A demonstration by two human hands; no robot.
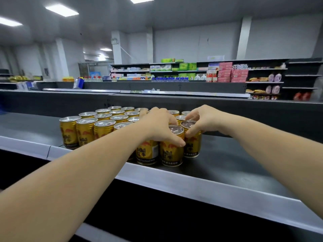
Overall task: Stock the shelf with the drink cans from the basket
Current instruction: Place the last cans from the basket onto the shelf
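Observation:
Several gold drink cans with silver tops stand in rows on the dark shelf. My left hand reaches over the rows, its thumb and fingers closed around the top of a front can. My right hand grips the top of the neighbouring can at the right end of the group. Both cans stand upright on the shelf. The basket is out of view.
A grey metal strip edges the shelf front. A dark back panel rises behind the cans. Bare shelf surface lies right of the cans. Farther shelves across the aisle hold boxes and bottles.

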